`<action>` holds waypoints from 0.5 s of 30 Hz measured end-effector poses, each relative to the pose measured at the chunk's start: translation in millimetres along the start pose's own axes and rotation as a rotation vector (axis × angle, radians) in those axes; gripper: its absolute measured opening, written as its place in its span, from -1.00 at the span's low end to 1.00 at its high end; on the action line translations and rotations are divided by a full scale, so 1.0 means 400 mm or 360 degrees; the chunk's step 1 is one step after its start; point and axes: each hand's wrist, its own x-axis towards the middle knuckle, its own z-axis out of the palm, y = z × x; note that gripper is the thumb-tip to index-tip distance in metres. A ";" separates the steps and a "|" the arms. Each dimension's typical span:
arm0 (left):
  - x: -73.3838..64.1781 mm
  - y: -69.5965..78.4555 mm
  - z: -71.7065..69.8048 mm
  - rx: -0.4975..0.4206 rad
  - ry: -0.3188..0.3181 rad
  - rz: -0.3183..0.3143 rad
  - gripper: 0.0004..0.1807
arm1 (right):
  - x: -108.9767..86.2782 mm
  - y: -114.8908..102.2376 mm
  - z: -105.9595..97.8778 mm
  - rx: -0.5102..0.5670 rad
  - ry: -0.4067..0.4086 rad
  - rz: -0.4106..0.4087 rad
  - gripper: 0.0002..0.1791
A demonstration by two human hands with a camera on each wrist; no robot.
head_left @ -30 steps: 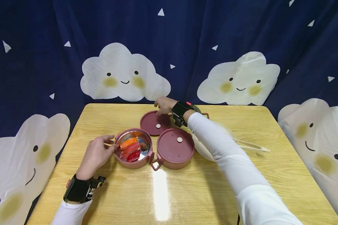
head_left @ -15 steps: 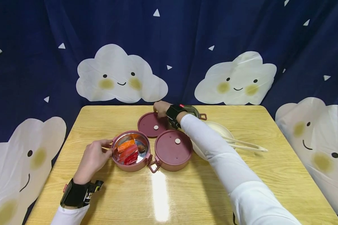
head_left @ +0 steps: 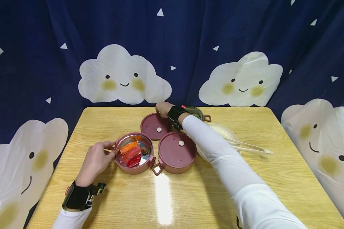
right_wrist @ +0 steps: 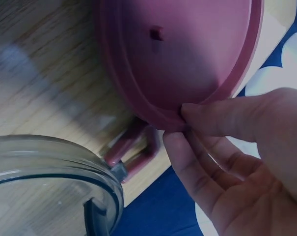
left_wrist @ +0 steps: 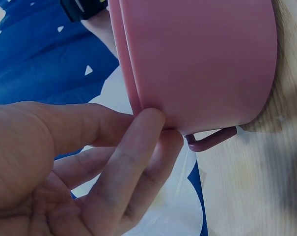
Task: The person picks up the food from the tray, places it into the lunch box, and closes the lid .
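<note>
A pink pot (head_left: 134, 168) with a steel inside stands left of the table's middle. It holds an orange piece (head_left: 129, 148), red pieces (head_left: 133, 160) and a small brown lump (head_left: 144, 150). My left hand (head_left: 95, 162) holds its left side, thumb and fingertips together at the rim in the left wrist view. Farther back lies a maroon lid (head_left: 152, 127) with a white knob. My right hand (head_left: 163, 109) pinches the lid's far edge, thumb on top and fingers below in the right wrist view. The pot's left handle is hidden.
A second pink pot with its maroon lid (head_left: 176, 156) on stands right beside the first. Behind my right wrist is a glass pot (head_left: 197, 112) with red handles. Cream tongs (head_left: 253, 149) lie across a white dish (head_left: 219, 128), partly under my right sleeve.
My left fingers have closed in on the pot's left side. My right fingers have come down onto the far edge of the lid. The pots have not visibly moved.
</note>
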 end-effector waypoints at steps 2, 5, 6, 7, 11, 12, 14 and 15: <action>0.001 0.002 -0.001 0.0001 0.0003 -0.0001 -0.63 | 0.000 0.003 -0.007 -0.0002 0.0004 -0.0009 -0.63; 0.001 0.004 -0.001 -0.0003 0.0002 -0.0002 -0.63 | -0.005 0.008 -0.019 0.0008 0.0010 -0.0035 -0.63; 0.001 0.004 -0.001 -0.0004 -0.0001 -0.0001 -0.63 | -0.009 0.009 -0.024 0.0009 0.0020 -0.0052 -0.63; 0.000 0.004 -0.001 -0.0005 -0.0003 -0.0003 -0.63 | -0.013 0.010 -0.028 0.0012 0.0027 -0.0069 -0.63; -0.004 0.004 -0.001 -0.0009 -0.0009 0.0002 -0.64 | -0.028 0.021 -0.040 0.0057 0.0063 -0.0112 -0.63; -0.004 0.004 -0.001 -0.0009 -0.0007 0.0005 -0.65 | -0.031 0.024 -0.042 0.0085 0.0072 -0.0114 -0.63; -0.005 0.004 -0.002 -0.0010 -0.0005 0.0010 -0.66 | -0.036 0.033 -0.047 0.0165 0.0096 -0.0104 -0.63; -0.006 0.003 -0.002 -0.0010 -0.0004 0.0013 -0.67 | -0.040 0.038 -0.050 0.0211 0.0110 -0.0108 -0.65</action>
